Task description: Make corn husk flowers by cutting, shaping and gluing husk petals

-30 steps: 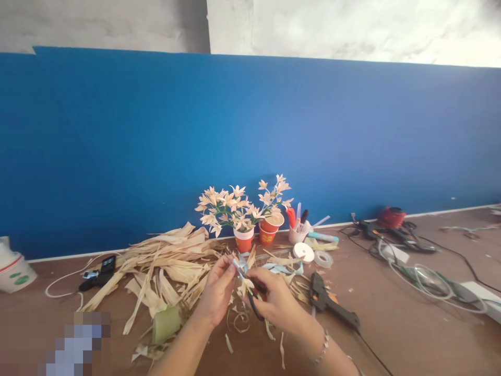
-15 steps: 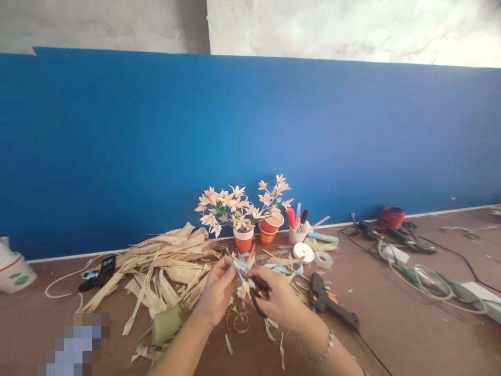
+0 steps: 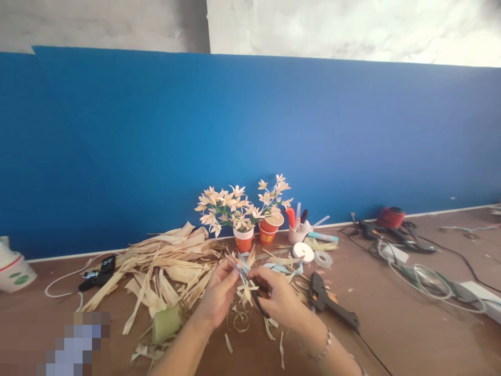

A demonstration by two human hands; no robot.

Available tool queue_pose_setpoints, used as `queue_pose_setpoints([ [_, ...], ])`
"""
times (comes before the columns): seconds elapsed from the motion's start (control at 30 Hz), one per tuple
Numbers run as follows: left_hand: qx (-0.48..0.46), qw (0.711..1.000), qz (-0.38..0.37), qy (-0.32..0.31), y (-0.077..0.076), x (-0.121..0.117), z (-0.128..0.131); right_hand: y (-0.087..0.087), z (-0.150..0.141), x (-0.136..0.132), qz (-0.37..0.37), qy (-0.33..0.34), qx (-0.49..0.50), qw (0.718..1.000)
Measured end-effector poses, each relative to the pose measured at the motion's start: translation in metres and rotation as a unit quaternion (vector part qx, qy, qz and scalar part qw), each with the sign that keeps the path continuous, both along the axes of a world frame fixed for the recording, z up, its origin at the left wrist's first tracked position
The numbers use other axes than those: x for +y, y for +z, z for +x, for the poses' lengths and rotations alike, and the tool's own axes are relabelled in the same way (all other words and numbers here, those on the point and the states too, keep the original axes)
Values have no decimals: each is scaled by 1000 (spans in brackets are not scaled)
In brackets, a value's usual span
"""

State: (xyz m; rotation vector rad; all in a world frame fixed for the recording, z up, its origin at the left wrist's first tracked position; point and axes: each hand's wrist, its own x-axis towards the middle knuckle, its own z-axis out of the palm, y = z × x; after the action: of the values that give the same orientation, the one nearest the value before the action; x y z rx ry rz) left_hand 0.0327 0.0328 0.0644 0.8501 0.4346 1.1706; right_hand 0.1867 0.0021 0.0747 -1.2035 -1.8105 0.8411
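In the middle of the head view my left hand point(image 3: 221, 292) pinches the thin light-blue stem of a small husk flower point(image 3: 246, 293), whose pale petals hang downward. My right hand point(image 3: 276, 292) is closed around the black handles of a pair of scissors point(image 3: 260, 303). The blades point up and left, right at the stem between my hands; fingers partly hide them, and I cannot tell whether they touch it. Behind my hands stand husk flowers in a red-and-white paper cup point(image 3: 243, 240) and more in a second red cup point(image 3: 267, 234).
Dried corn husks point(image 3: 172, 261) spread to the left, with a green roll point(image 3: 166, 325) in front. A glue gun point(image 3: 332, 303) lies right, its cord trailing forward. Behind it are a white spool point(image 3: 303, 253), clear tape point(image 3: 323, 259) and a tool cup point(image 3: 298, 234). Cables point(image 3: 422, 282) tangle farther right.
The flower and scissors have shifted and tilted slightly between my hands, the scissor handles moving a little to the right. Everything else stays in place.
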Motion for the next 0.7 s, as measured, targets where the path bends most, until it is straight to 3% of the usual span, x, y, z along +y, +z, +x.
queue_pose_setpoints([
  [0.47,3,999,-3,-31,0,-1,1,-13,3,5,-58,26,78,995],
  [0.7,7,1000,-11,-23,-4,0,2,-3,8,5,-71,50,84,993],
])
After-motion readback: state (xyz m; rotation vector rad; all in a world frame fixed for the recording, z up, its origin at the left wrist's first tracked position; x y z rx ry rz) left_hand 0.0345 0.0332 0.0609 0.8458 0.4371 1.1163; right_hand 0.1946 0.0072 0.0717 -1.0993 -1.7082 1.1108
